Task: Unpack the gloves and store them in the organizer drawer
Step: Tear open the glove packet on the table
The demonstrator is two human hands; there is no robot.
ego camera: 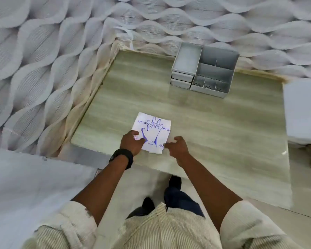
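Desk (214,123), pale wood-grain top. Its left and far edges meet a wall with a white wave relief (43,60). The near edge faces the person. Past the right edge sits a white draped surface (303,112).

Most of the desk surface is bare: a broad open band runs between the glove packet near the near edge and the organizer at the far edge, and the whole right half in front of the organizer is free.

Glove packet (153,131): flat white pack with a blue hand outline and the print "DISPOSABLE POLYETHYLENE GL…". It lies close to the near edge, left of the desk's middle, slightly rotated.

Left hand (131,142): lies on the packet's near-left corner, fingers curled and together, thumb laid on the printed face. A dark wristwatch (121,157) is on this wrist.

Right hand (177,147): at the packet's near-right corner, fingers loosely bent, thumb and forefinger tips at the packet's edge. Whether they actually pinch it cannot be told.

Organizer (205,69): grey, at the far edge, right of centre. Left part is a stack of drawers, with the top drawer (187,59) showing an open, empty tray. Right part has open compartments in stepped rows; the front row has perforated floors. No contents visible in any compartment.
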